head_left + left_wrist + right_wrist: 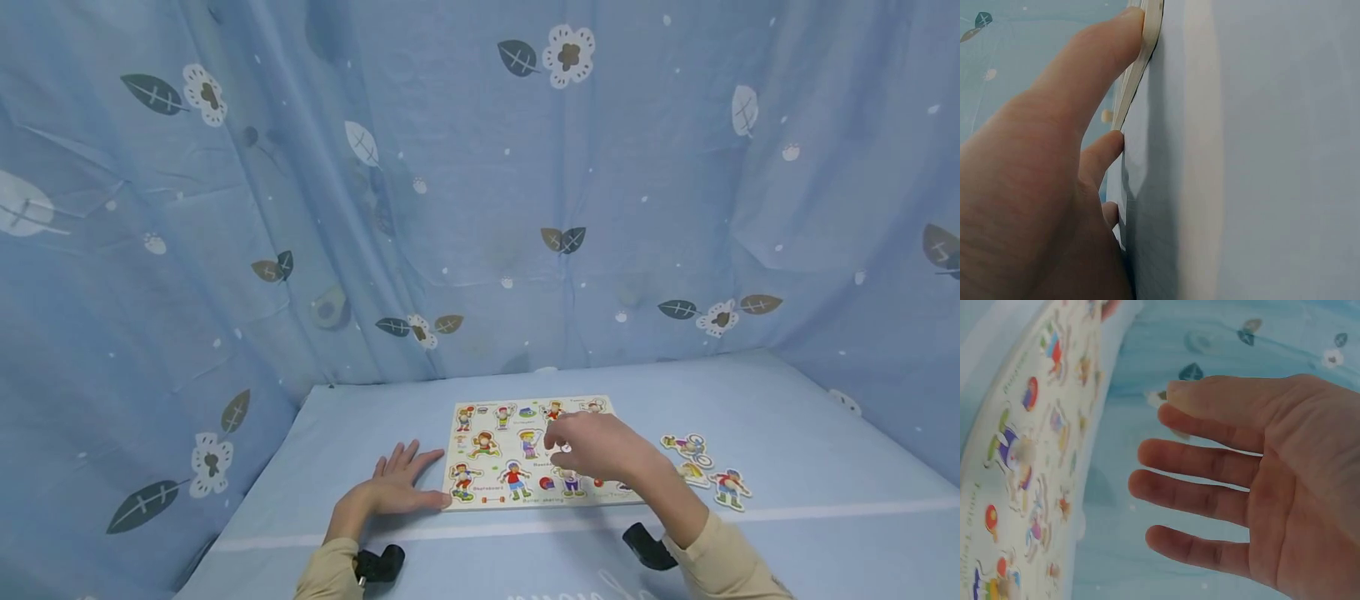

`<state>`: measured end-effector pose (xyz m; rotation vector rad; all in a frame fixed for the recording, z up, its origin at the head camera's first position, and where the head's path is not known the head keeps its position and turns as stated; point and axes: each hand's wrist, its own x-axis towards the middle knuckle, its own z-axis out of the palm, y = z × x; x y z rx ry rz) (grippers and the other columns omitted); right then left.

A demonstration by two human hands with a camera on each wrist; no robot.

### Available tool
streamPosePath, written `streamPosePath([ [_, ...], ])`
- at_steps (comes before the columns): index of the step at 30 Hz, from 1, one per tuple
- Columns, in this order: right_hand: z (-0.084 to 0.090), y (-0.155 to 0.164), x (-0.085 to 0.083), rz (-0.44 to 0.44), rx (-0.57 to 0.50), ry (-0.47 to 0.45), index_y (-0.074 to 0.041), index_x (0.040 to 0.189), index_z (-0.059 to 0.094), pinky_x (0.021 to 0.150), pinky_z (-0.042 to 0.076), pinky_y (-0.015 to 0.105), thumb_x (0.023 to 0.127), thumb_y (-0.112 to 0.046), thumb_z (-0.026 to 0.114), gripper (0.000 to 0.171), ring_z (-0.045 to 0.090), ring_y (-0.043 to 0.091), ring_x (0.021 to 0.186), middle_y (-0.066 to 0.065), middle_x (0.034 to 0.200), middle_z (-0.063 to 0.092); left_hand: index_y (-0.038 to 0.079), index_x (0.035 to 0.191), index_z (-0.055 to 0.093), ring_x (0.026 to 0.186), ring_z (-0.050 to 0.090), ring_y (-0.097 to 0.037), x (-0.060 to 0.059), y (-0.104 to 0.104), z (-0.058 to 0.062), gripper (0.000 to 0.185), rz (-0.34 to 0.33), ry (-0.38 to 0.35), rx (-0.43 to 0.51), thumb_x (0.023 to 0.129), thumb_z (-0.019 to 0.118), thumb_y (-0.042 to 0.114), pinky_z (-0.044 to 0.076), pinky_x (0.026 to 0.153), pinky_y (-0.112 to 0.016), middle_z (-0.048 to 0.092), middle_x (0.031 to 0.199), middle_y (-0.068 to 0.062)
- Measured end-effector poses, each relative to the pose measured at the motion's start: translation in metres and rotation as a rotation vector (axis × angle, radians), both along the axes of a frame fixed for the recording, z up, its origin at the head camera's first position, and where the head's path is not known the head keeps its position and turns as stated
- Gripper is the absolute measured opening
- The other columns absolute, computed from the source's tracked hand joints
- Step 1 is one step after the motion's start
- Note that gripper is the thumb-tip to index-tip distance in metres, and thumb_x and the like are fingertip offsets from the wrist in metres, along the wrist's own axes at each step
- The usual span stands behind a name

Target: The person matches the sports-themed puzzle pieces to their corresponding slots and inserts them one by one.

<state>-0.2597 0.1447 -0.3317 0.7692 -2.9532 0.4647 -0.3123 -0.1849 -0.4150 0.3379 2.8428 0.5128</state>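
Note:
A wooden puzzle board [510, 505] printed with sports figures lies flat on the table. At its front left corner my left hand [390, 487] rests with spread fingers, the thumb [1110, 40] touching the board's edge in the left wrist view. My right hand [600, 446] hovers above the board's right half, covering some of its figures in the head view. Seen from the right wrist, that hand [1241, 462] has nearly straight fingers, thumb tip close to the index fingertip, and nothing between them. Several figure pieces, some with small knobs, sit on the board.
Right of the board lie loose pieces: a cyclist [690, 448], a partly hidden one [693, 475] and a figure in red and blue [729, 489]. A pale blue cloth with a white stripe [825, 510] covers the table. Blue patterned curtains [480, 208] hang behind and beside it.

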Motion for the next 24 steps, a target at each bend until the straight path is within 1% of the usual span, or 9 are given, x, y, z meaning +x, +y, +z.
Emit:
streamPosePath([
  [2, 0.004, 0.005, -0.001, -0.009, -0.016, -0.018, -0.013, 0.102, 0.073, 0.078, 0.055, 0.039, 0.089, -0.015, 0.073, 0.014, 0.065, 0.015, 0.087, -0.002, 0.101, 0.071, 0.026, 0.152, 0.040, 0.151, 0.005, -0.043, 0.000, 0.000, -0.001, 0.093, 0.001, 0.001, 0.000, 0.075, 0.067, 0.070, 0.004, 0.118, -0.065, 0.017, 0.164, -0.019],
  [5, 0.009, 0.019, -0.004, -0.063, -0.010, -0.059, -0.013, 0.104, 0.072, 0.082, 0.055, 0.042, 0.089, -0.016, 0.072, 0.015, 0.065, 0.017, 0.091, 0.000, 0.104, 0.070, 0.026, 0.152, 0.040, 0.151, 0.005, -0.043, 0.000, 0.000, -0.001, 0.093, 0.001, -0.003, 0.004, 0.075, 0.067, 0.070, 0.003, 0.119, -0.064, 0.016, 0.164, -0.019],
  [9, 0.016, 0.047, -0.008, -0.143, -0.010, -0.084, -0.012, 0.108, 0.071, 0.078, 0.056, 0.043, 0.089, -0.015, 0.072, 0.020, 0.064, 0.020, 0.091, 0.003, 0.104, 0.069, 0.026, 0.152, 0.040, 0.151, 0.005, -0.043, 0.001, 0.000, 0.000, 0.093, 0.001, -0.008, 0.008, 0.075, 0.067, 0.071, 0.004, 0.119, -0.064, 0.016, 0.164, -0.019],
  [11, 0.020, 0.062, -0.009, -0.185, -0.032, -0.098, -0.010, 0.112, 0.069, 0.074, 0.056, 0.043, 0.089, -0.016, 0.071, 0.023, 0.064, 0.022, 0.090, 0.006, 0.104, 0.068, 0.026, 0.152, 0.039, 0.151, 0.004, -0.043, 0.001, -0.001, 0.000, 0.093, -0.001, -0.007, 0.007, 0.075, 0.066, 0.071, 0.004, 0.119, -0.064, 0.016, 0.164, -0.019],
  [14, 0.024, 0.081, -0.009, -0.229, -0.064, -0.109, -0.005, 0.116, 0.067, 0.074, 0.057, 0.045, 0.090, -0.018, 0.071, 0.029, 0.064, 0.025, 0.090, 0.012, 0.106, 0.067, 0.026, 0.152, 0.039, 0.151, 0.005, -0.043, 0.001, -0.001, 0.000, 0.093, -0.008, -0.002, 0.006, 0.076, 0.066, 0.070, 0.004, 0.119, -0.063, 0.016, 0.164, -0.019],
  [18, 0.027, 0.099, -0.009, -0.243, -0.092, -0.107, -0.002, 0.120, 0.065, 0.077, 0.057, 0.047, 0.092, -0.021, 0.069, 0.034, 0.064, 0.027, 0.093, 0.016, 0.110, 0.066, 0.026, 0.152, 0.039, 0.151, 0.005, -0.043, 0.001, -0.001, 0.001, 0.093, -0.014, -0.005, 0.008, 0.076, 0.066, 0.070, 0.004, 0.119, -0.064, 0.015, 0.164, -0.019],
  [24, 0.026, 0.118, -0.014, -0.243, -0.114, -0.127, 0.002, 0.119, 0.063, 0.076, 0.057, 0.046, 0.092, -0.018, 0.067, 0.034, 0.064, 0.027, 0.090, 0.018, 0.108, 0.065, 0.026, 0.153, 0.038, 0.151, 0.004, -0.043, 0.002, -0.001, 0.002, 0.093, -0.004, -0.011, 0.002, 0.076, 0.066, 0.070, 0.004, 0.119, -0.064, 0.015, 0.164, -0.019],
])
